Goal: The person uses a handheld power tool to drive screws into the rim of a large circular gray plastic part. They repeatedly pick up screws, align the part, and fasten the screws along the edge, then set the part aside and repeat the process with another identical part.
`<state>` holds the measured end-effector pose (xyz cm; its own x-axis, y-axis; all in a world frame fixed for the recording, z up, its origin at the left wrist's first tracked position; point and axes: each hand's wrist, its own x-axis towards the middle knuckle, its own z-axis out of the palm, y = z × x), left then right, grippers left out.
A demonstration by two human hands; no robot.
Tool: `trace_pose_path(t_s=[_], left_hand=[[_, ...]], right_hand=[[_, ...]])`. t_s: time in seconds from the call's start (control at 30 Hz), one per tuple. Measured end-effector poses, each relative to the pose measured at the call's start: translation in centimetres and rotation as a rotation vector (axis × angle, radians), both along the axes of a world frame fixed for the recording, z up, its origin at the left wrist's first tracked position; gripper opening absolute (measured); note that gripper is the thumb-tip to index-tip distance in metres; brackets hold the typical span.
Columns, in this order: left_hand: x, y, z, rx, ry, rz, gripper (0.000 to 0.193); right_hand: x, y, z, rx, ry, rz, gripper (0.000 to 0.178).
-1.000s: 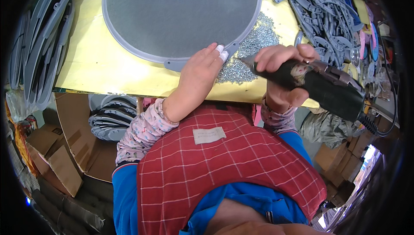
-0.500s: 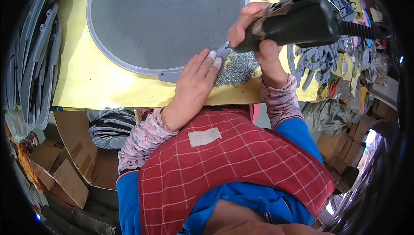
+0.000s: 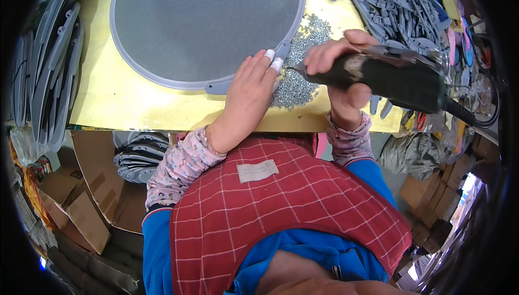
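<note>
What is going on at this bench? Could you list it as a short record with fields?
Left hand: rests flat on the screw pile, taped fingertips at the mesh screen's tab
Right hand: grips a dark electric screwdriver, tip toward the tab
Mesh screen: round, grey-rimmed, on yellow tabletop
Screw pile: beside the rim
Grey handles: heaped upper right

My worktop (image 3: 135, 105) is covered in smooth yellow paper. The round screen (image 3: 205, 22) is fine grey mesh in a matt plastic rim. The screws (image 3: 297, 73) are shiny metal. My driver (image 3: 389, 76) is black, dull plastic, scuffed. My apron (image 3: 281, 208) is checked red cloth.
</note>
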<state>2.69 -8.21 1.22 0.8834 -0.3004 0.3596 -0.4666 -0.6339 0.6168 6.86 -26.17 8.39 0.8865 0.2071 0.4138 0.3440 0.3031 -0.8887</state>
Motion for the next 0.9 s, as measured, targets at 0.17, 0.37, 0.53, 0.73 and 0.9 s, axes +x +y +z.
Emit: trace_pose_path(t_s=[0.17,0.37,0.53,0.73,0.9], left_hand=[[0.2,0.8,0.2,-0.201,0.007,-0.024,0.038],[-0.3,1.5,0.9,-0.253,0.036,0.008,0.027],[-1.1,2.4,0.0,-0.284,-0.002,0.053,0.022],[-1.6,3.2,-0.3,-0.317,-0.024,0.081,0.025],[-1.6,4.4,0.5,-0.146,-0.095,0.177,0.029]], right_hand=[[-0.3,-0.3,-0.3,0.231,-0.157,0.156,0.087],[-0.9,0.6,0.4,0.168,-0.218,0.228,0.086],[-1.0,1.3,1.1,0.191,-0.236,0.276,0.084],[-0.6,2.4,1.4,0.178,-0.194,0.333,0.084],[-0.8,3.6,1.0,0.043,-0.218,0.239,0.089]])
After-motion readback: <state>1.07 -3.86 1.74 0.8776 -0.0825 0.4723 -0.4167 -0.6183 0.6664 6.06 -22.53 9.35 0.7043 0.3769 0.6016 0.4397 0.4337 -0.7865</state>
